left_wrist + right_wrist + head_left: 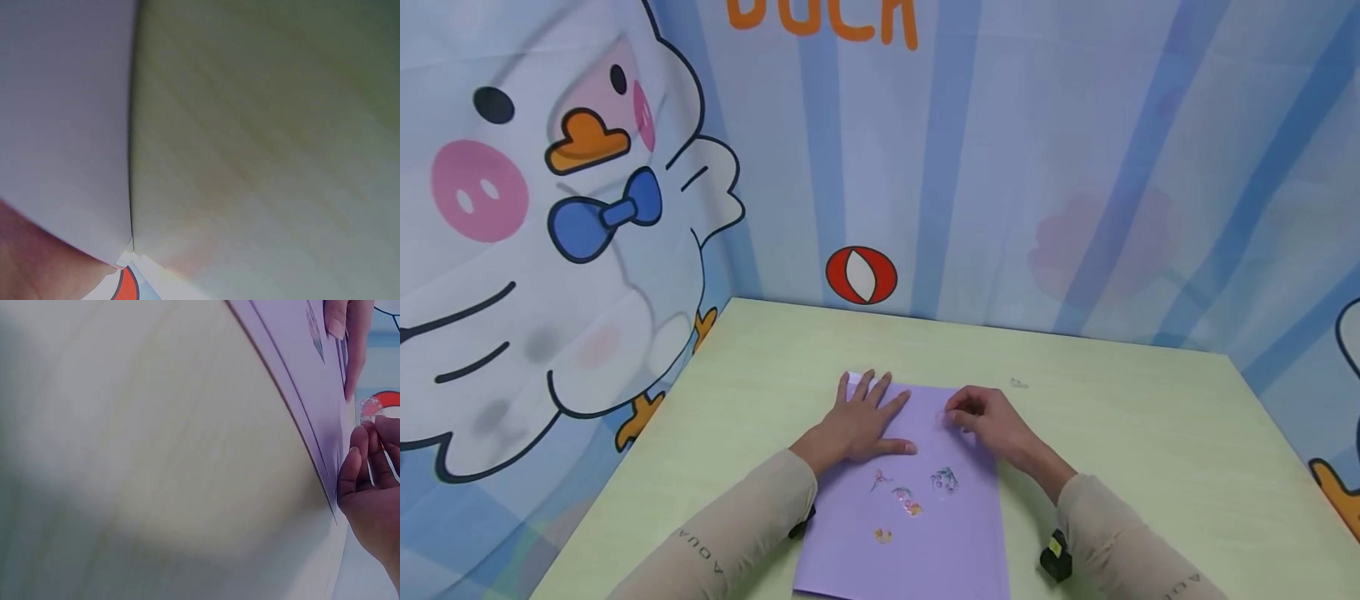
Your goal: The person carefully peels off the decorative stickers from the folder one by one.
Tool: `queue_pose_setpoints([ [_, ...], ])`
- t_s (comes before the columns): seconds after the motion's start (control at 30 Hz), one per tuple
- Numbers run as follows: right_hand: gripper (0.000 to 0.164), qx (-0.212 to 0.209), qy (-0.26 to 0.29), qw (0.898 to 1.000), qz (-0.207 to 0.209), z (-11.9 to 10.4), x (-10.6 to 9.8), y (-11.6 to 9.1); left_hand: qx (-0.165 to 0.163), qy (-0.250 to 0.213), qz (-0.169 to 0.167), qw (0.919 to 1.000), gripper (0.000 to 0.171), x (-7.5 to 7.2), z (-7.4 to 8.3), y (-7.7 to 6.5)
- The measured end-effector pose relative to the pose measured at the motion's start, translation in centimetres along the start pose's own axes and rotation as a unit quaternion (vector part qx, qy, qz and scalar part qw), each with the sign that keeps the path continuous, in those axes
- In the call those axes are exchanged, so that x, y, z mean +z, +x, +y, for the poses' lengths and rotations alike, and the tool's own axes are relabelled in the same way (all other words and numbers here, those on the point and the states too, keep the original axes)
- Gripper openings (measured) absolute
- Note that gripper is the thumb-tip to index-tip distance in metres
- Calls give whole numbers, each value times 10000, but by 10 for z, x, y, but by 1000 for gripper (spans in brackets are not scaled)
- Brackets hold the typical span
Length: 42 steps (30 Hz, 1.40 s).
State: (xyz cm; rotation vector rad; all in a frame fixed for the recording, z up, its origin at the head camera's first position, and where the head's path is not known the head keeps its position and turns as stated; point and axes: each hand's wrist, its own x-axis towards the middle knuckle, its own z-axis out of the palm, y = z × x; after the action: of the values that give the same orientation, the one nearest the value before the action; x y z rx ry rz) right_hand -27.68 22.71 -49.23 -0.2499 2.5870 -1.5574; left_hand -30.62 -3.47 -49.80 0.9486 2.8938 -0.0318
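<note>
A purple folder or booklet (902, 567) lies on the table with several small clear stickers on it, among them a flowery one (944, 481) and a yellow one (882, 536). My left hand (861, 425) rests on its upper left part, fingers spread straight. Over the upper right part, my right hand (992, 421) pinches a small see-through sticker (371, 407) between thumb and fingertips. That sticker's print is too faint to make out. In the left wrist view only part of the left hand (47, 269) shows, beside the purple sheet (69, 125).
A small clear scrap (1018, 382) lies on the pale table (1150, 450) beyond the right hand. Behind the table hangs a blue striped cloth (1000, 167) with a cartoon duck (617, 308). A black wrist device (1056, 558) sits beneath the right sleeve.
</note>
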Motion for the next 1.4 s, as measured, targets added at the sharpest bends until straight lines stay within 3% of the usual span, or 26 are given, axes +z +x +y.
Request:
queue_pose_setpoints([
  [0.43, 16, -16, -89, 9971, 750, 12, -63, 0, 126, -225, 124, 9996, 96, 3, 4, 6],
  [0.8, 24, 314, -654, 9837, 1645, 25, -107, -2, 101, -214, 94, 9997, 96, -3, 8, 8],
  [0.93, 24, 590, -722, 9767, 1934, 41, -115, 0, 123, -273, 143, 9995, 96, -2, 8, 3],
  [1.13, 26, 1204, -586, 9763, 1701, 66, -112, 1, -2, -207, 35, 9998, 95, 6, 1, -11],
  [1.4, 24, 1129, -965, 9671, 2063, 70, -121, 3, 120, -195, 234, 9995, 95, 2, 0, -2],
])
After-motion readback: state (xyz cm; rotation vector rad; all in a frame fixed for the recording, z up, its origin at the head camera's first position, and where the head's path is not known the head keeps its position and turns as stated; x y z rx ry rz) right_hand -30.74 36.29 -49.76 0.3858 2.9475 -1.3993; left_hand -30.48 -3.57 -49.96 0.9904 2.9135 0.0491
